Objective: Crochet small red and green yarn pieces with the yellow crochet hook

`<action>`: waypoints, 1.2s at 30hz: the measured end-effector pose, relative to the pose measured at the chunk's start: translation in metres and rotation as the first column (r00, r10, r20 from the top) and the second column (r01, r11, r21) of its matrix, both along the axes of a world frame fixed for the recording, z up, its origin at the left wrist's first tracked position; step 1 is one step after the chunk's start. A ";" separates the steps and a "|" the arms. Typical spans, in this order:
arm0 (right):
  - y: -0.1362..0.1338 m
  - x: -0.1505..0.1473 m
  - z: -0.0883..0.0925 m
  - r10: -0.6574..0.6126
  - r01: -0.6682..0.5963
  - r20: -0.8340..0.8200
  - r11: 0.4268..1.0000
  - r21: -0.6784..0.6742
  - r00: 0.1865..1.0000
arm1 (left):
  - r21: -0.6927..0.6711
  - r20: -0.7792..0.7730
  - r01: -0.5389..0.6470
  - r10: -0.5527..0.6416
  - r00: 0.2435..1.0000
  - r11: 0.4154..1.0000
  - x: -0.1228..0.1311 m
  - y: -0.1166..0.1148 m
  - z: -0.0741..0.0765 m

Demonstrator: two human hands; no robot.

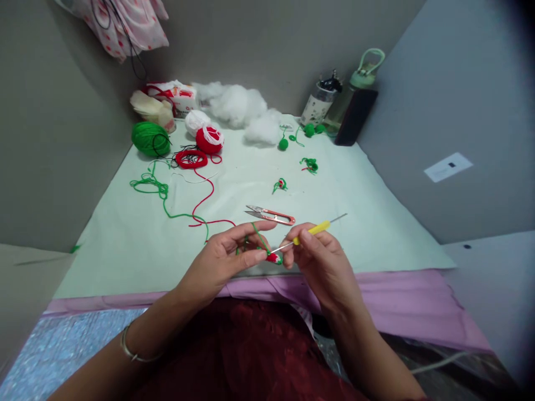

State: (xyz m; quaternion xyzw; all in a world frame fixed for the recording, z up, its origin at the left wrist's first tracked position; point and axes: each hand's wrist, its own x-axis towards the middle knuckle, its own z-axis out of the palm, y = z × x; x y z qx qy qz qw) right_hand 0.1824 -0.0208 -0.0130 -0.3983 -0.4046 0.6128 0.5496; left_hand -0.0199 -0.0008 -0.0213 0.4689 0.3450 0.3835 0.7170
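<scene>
My left hand (232,253) pinches a small red and green crochet piece (273,258) between thumb and fingers, with green yarn (259,236) running over the forefinger. My right hand (320,253) grips a yellow-handled crochet hook (311,229), its metal tip at the piece. Both hands hover over the near edge of the pale green sheet (368,223). Red thread snips (271,215) lie just beyond my fingers.
At the back left lie a green yarn ball (150,138), a red and white ball (209,139), a red coil (191,159) and white stuffing (242,108). Small finished pieces (309,165) and two bottles (361,89) stand at the back right. Grey walls close in on both sides.
</scene>
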 end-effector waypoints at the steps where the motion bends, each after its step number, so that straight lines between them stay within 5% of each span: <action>1: 0.000 -0.001 -0.001 0.011 -0.011 -0.014 1.000 -0.005 1.000 | -0.006 0.012 0.001 -0.001 1.000 1.000 0.000 0.000 -0.001; 16: -0.009 -0.004 -0.004 -0.165 0.142 0.106 0.971 0.195 0.981 | -0.061 0.072 -0.026 0.030 0.997 0.998 0.000 -0.004 0.002; 20: -0.025 -0.004 -0.006 -0.380 0.157 0.362 0.843 0.515 0.851 | 0.006 -0.046 -0.138 0.138 0.989 0.990 0.004 -0.005 0.006; 24: -0.040 -0.002 -0.012 -0.549 -0.155 0.584 0.635 0.757 0.598 | 0.081 -0.103 -0.227 0.235 0.967 0.970 0.007 -0.007 0.008; 26: -0.042 -0.002 -0.014 -0.588 -0.209 0.596 0.593 0.777 0.547 | 0.074 -0.088 -0.230 0.236 0.968 0.970 0.005 -0.007 0.008; 32: -0.034 -0.008 -0.010 -0.610 0.107 0.440 0.655 0.748 0.659 | 0.074 -0.121 -0.257 0.264 0.957 0.964 0.002 -0.005 0.008; 36: -0.033 -0.009 -0.009 -0.570 0.117 0.416 0.677 0.727 0.709 | 0.122 -0.139 -0.283 0.298 0.944 0.951 0.003 -0.006 0.010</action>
